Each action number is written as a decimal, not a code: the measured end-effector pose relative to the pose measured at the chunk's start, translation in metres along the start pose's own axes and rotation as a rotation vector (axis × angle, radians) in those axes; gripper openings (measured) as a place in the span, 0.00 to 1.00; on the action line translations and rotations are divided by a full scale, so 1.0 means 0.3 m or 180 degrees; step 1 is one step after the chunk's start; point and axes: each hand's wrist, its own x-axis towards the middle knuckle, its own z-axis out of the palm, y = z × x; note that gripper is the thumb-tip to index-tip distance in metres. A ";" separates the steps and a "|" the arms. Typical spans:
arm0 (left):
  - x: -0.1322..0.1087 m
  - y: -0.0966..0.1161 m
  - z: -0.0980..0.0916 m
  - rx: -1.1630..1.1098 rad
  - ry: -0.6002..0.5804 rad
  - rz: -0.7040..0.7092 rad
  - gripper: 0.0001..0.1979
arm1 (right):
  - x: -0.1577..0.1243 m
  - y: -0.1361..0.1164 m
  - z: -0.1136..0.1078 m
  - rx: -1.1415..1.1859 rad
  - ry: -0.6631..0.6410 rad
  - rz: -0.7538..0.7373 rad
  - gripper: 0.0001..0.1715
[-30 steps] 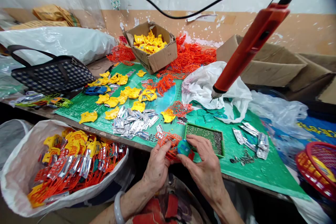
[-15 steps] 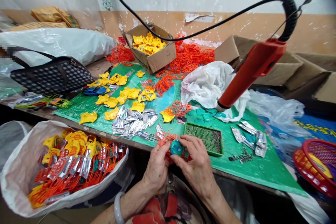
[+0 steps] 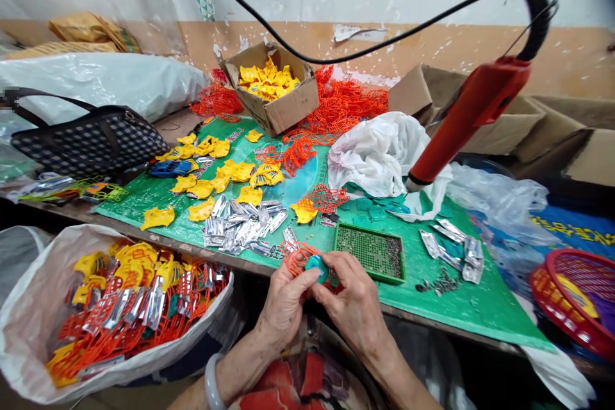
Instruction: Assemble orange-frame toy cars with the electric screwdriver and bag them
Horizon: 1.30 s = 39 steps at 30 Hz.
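My left hand point(image 3: 287, 300) and my right hand point(image 3: 354, 300) meet at the table's near edge. Both pinch a small teal plastic piece point(image 3: 316, 264) set against an orange plastic frame point(image 3: 295, 257). The fingers of each hand are closed round these parts. Just beyond my right hand lies a green tray of tiny screws point(image 3: 371, 250). An orange electric screwdriver point(image 3: 465, 120) hangs on a black cord above the table's right side, with no hand on it.
A green mat point(image 3: 432, 298) carries yellow pieces point(image 3: 202, 187), silver pieces point(image 3: 243, 225), orange frames point(image 3: 343, 106) and a cardboard box point(image 3: 276, 86). A white bag of assembled parts point(image 3: 120, 307) sits lower left. A checked handbag point(image 3: 89, 141) is left, a red basket point(image 3: 574, 301) right.
The hanging screwdriver swung right and its tip rose. My hands shifted slightly left, bringing the teal piece and orange frame closer together.
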 end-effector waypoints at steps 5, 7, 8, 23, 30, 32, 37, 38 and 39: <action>0.006 -0.007 -0.005 0.0097 -0.0113 0.0006 0.11 | -0.008 0.001 0.001 -0.0032 -0.0084 -0.0090 0.12; 0.007 -0.011 -0.007 0.0181 -0.0108 0.0025 0.10 | -0.012 0.005 0.003 -0.0017 -0.0055 -0.0133 0.12; 0.008 -0.013 -0.009 0.0223 -0.0101 0.0026 0.10 | -0.015 0.007 0.005 -0.0025 -0.0022 -0.0161 0.14; 0.005 0.011 0.000 0.0080 0.0070 -0.0300 0.15 | -0.037 0.001 -0.018 0.0754 -0.0295 0.0065 0.28; 0.010 0.017 -0.015 0.0052 -0.0047 -0.0473 0.15 | 0.044 0.085 -0.243 0.1079 0.1401 0.0748 0.27; 0.009 0.013 -0.020 0.0082 -0.0061 -0.0522 0.14 | 0.117 0.134 -0.349 0.0915 0.2361 0.0391 0.27; -0.002 0.013 -0.015 0.0287 -0.0205 -0.0568 0.14 | 0.364 0.266 -0.558 0.0731 0.2697 0.0039 0.45; -0.005 0.014 -0.014 0.0364 -0.0241 -0.0604 0.14 | 0.416 0.284 -0.573 0.0787 0.2507 0.0081 0.46; -0.007 0.014 -0.012 0.0446 -0.0271 -0.0625 0.14 | 0.466 0.298 -0.578 0.0842 0.2324 0.0091 0.45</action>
